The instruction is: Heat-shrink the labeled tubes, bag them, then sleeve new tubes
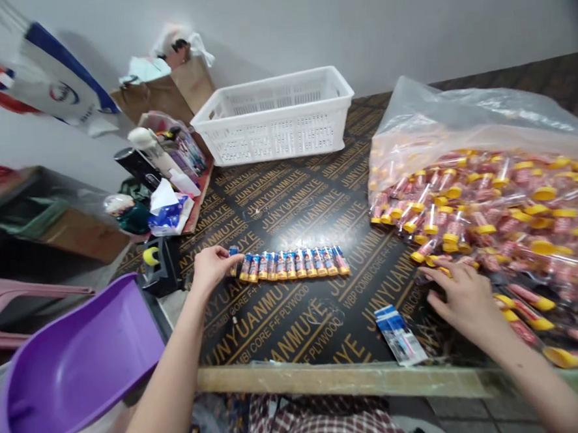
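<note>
A row of small tubes with blue labels and yellow ends [292,264] lies side by side on the dark board table. My left hand [214,268] is at the row's left end, thumb and forefinger closed on a blue-labelled tube [233,251] there. On the right, my right hand [463,294] reaches over the near edge of a heap of clear tubes with yellow caps and reddish contents [479,211]. Its thumb and fingers are apart, and the fingertips are by the nearest tubes. A small stack of blue-and-white printed labels [399,337] lies between the row and my right hand.
At the back stands a white plastic basket [274,129]. A clear plastic bag [463,111] lies behind and around the heap. Left are a tape dispenser [162,263], a tissue pack [171,214], bottles and a purple scoop [83,366]. A wooden edge [328,379] borders the table's front.
</note>
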The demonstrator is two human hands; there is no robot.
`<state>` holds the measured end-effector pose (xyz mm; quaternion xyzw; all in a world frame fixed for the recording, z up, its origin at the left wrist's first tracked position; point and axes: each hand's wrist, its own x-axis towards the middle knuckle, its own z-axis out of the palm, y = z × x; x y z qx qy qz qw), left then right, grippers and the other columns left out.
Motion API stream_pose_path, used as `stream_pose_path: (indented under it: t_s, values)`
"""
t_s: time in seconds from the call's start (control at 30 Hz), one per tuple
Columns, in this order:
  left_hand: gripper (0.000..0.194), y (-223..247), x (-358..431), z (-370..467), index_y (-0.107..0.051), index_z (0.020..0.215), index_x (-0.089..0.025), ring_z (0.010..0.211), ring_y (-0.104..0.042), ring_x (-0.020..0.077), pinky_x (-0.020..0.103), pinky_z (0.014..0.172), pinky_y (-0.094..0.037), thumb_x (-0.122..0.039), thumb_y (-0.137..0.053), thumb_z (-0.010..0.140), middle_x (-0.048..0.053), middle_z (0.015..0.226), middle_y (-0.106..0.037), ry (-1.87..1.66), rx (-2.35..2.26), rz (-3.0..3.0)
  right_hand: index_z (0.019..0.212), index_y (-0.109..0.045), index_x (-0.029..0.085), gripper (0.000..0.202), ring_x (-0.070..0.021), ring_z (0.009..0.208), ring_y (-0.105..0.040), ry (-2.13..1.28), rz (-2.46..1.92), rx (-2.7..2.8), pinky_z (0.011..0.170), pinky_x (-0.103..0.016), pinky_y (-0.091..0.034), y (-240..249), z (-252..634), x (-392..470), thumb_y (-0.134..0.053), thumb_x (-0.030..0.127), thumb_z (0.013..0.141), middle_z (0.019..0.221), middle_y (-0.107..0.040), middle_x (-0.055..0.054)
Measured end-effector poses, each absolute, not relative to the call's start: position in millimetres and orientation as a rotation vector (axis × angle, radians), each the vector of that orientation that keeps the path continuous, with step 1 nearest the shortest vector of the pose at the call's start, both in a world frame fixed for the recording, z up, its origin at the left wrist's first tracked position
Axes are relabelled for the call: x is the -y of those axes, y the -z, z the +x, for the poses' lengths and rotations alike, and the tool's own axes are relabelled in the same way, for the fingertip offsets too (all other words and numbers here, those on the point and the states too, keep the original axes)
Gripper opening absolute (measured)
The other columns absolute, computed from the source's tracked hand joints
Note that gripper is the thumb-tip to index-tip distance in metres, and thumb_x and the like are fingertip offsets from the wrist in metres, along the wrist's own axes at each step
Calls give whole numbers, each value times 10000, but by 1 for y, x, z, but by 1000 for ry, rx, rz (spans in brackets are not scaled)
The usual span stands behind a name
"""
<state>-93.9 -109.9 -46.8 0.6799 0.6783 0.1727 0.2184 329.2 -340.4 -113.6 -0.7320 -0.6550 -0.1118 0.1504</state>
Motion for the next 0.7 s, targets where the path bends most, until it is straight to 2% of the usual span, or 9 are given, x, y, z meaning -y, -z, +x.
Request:
stream_pose_path:
  t_s: [0.07,0.13,0.23,0.4,0.57,0.7]
  values:
    - [384,58,102,-105,-615,620,-152,572,-553,167,243,547,-362,-525,-692,574,30,532,-607,-350,-1868,1911,1002,-649,154,341,-340,945,-500,452,-2176,1935,693,-467,-415,124,342,337,-427,251,761,1043,-575,-164]
    - [388,68,102,-106,-618,619,-157,575,-554,169,243,552,-357,-540,-671,592,32,537,-612,-298,-1831,1913,945,-657,168,310,-322,899,-507,517,-2177,1970,669,-446,-393,126,347,335,-413,251,772,1021,-591,-151]
    - [441,73,108,-100,-623,597,-165,590,-559,182,250,560,-347,-598,-578,664,47,563,-624,-272,-1832,1949,915,-637,183,273,-305,929,-522,497,-2079,1973,720,-442,-372,121,343,333,-404,283,814,1009,-623,-118]
    - [621,67,117,-87,-609,547,-167,651,-597,230,269,580,-344,-600,-273,838,111,615,-645,-159,-1897,2046,1021,-592,203,268,-270,943,-565,279,-1960,1805,803,-434,-369,104,320,338,-431,353,868,943,-649,-81]
    - [646,60,131,-78,-701,783,-160,801,-624,313,308,631,-378,-589,-224,854,180,817,-687,-16,-2033,2140,1203,-533,215,351,-219,872,-566,-10,-1911,1509,794,-373,-432,86,288,349,-418,343,897,957,-571,-84]
    - [616,45,146,-74,-706,905,-142,826,-621,349,360,676,-408,-536,-233,871,206,862,-682,62,-2076,2132,1220,-529,211,369,-213,899,-546,-28,-1947,1345,804,-366,-432,76,278,362,-425,361,899,971,-552,-79]
